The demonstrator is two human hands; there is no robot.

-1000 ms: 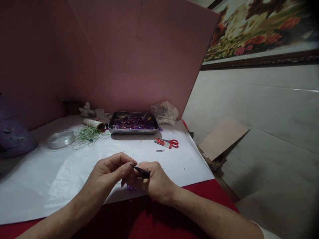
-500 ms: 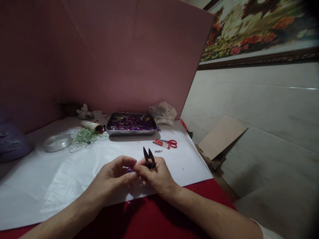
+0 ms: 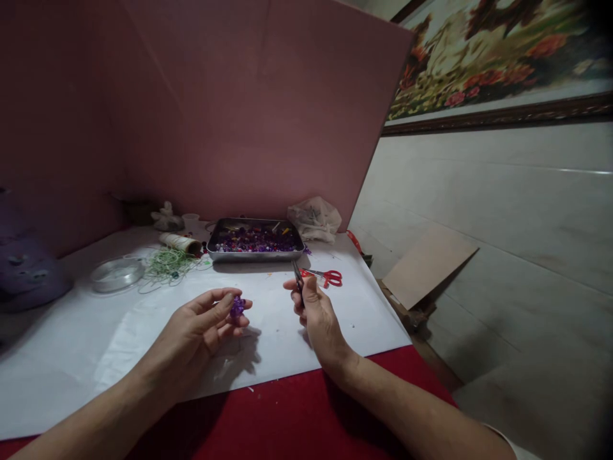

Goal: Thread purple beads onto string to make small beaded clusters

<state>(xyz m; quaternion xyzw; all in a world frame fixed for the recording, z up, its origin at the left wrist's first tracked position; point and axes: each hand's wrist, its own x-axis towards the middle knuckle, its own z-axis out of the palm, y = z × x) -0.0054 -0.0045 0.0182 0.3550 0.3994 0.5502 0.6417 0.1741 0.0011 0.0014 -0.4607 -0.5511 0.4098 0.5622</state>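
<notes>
Between the thumb and fingers of my left hand (image 3: 208,319) is a small purple beaded piece (image 3: 237,307), raised above the white sheet (image 3: 282,348). My right hand (image 3: 318,313) is closed around black thread snips (image 3: 299,280), whose blades point up and away from me. The two hands are apart. Just beyond my right hand lie red-handled scissors (image 3: 330,276), partly hidden by its fingers. A metal tray (image 3: 256,257) full of mostly purple beads stands farther back.
On the left are a clear spool of line (image 3: 117,275), tangled green thread (image 3: 170,263) and a cardboard tube (image 3: 181,243). A small plastic cup (image 3: 190,222) and a plastic bag (image 3: 315,218) stand at the back. Red cloth (image 3: 287,415) covers the near edge.
My hands have separated: the left moved left with the purple beaded piece, the right moved right with the snips. The snips' blades, spread before, now look together.
</notes>
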